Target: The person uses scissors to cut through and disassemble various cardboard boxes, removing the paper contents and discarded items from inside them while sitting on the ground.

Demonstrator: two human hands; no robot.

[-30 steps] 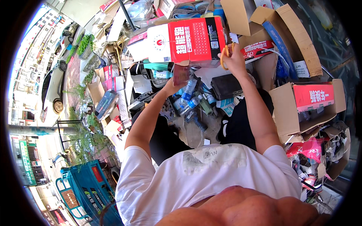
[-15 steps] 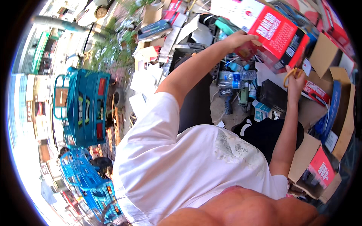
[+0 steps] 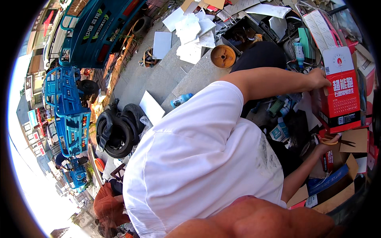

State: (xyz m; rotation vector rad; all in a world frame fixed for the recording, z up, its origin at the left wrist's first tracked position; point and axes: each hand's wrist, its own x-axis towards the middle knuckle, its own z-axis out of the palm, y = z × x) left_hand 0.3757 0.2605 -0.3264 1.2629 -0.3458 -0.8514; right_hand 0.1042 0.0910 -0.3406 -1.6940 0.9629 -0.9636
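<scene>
At the right of the view stands a red, white and black cardboard box (image 3: 342, 104), tilted a little, with its white top flap raised. My left hand (image 3: 318, 79) is closed on the box's near upper edge, and that arm stretches across from the left. Below the box, my right hand (image 3: 330, 143) grips a pair of scissors (image 3: 344, 142) by their orange handles. Their dark blades point right, slightly apart, just under the box's bottom edge. Whether the blades touch the box I cannot tell.
Open brown cartons (image 3: 337, 194) lie by my right arm. Bottles (image 3: 299, 54), a teal-white small box (image 3: 279, 133) and scrap fill the ground ahead. White foam sheets (image 3: 189, 29), a brown round lid (image 3: 223, 56) and black tyres (image 3: 116, 135) lie leftward. Blue three-wheelers (image 3: 65, 107) and a crouching person (image 3: 108, 202) are farther left.
The view has swung left, bringing tyres and a person into sight. The box now stands more upright, still in my left hand. The scissors in my right hand now show their blades under it.
</scene>
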